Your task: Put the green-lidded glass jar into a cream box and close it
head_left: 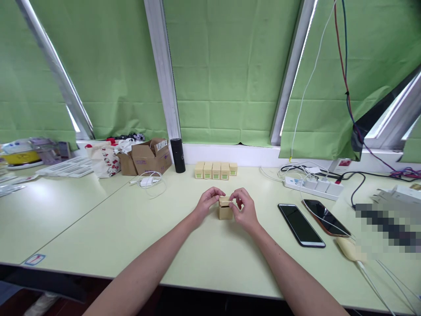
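A small tan cardboard box (225,211) stands on the pale green table (131,228) in front of me. My left hand (208,201) pinches its top flap from the left, fingers closed on it. From the right, my right hand (244,207) grips the top edge of the same box with curled fingers. A row of several similar small tan boxes with green labels (215,170) stands farther back near the window sill.
Two phones (301,224) lie to the right, beside a white power strip (312,185) with chargers and cables. A black cylinder (178,155), open brown cartons (149,159) and a white charger (146,181) sit at the back left. Trays and clutter fill the far left.
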Available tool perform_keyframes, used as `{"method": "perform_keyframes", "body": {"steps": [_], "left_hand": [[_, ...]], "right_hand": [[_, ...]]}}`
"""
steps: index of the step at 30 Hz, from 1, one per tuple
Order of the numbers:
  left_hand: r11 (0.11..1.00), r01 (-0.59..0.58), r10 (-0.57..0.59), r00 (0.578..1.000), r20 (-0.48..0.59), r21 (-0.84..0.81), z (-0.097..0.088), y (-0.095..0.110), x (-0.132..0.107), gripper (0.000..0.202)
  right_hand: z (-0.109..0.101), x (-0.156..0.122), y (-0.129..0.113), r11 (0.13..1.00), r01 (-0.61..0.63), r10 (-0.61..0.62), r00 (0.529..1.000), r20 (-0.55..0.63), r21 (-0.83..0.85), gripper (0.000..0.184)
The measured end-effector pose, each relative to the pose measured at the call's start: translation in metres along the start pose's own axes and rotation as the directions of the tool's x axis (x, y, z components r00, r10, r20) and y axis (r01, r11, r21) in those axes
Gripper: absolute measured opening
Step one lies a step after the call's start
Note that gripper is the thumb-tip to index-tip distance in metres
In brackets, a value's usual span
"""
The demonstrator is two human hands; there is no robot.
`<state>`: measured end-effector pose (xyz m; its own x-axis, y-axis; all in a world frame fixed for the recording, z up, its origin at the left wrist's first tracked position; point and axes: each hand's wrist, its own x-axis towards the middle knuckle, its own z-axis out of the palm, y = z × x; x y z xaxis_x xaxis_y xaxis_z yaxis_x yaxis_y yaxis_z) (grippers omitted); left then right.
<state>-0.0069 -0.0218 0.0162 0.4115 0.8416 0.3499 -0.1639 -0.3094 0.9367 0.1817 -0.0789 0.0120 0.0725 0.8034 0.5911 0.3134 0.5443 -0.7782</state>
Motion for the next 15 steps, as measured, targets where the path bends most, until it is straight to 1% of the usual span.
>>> {"method": "perform_keyframes", "body": {"steps": [5,9,15], "left_hand": [[0.999,-0.014,0.014,1.000,0.017,0.032,0.0056,0.0048,-0.0035,0.039],[0.998,-0.027,0.025,0.999,0.032,0.058,0.0076,0.0068,-0.0058,0.040],[0.994,-0.047,0.042,0.998,0.046,0.101,0.0064,0.0048,-0.0051,0.039]], "right_hand": [[0.0004,-0.0011,-0.0011,1.000,0.004,-0.004,1.000,0.000,0.009,0.007],[0.0000,-0.0008,-0.0020,1.000,0.011,-0.011,1.000,0.004,0.014,0.008],[0.0001,-0.0009,-0.0022,0.999,-0.028,0.028,0.999,0.020,0.027,0.007]]}}
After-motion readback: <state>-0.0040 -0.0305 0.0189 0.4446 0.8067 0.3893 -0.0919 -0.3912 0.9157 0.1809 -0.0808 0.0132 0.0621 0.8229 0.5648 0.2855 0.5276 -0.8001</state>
